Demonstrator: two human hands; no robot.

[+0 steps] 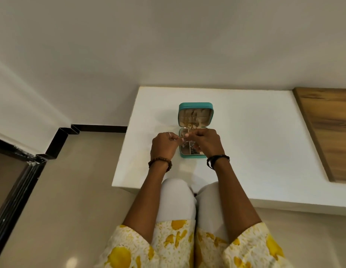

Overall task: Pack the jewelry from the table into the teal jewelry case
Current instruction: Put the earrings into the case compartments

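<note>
The teal jewelry case (195, 105) lies open on the white table (245, 132), its lid standing at the far side with gold chains hanging inside. My left hand (163, 145) and my right hand (204, 141) meet over the case's near-left compartments. Both pinch one small silvery piece of jewelry (183, 140) between their fingertips; it is too small to name. More small pieces lie in the lower tray (191, 150), partly hidden by my right hand.
A wooden panel (327, 128) lies along the table's right side. The table's near edge is above my knees (178, 200). Floor and a dark skirting (58, 140) are on the left, a wall behind the table.
</note>
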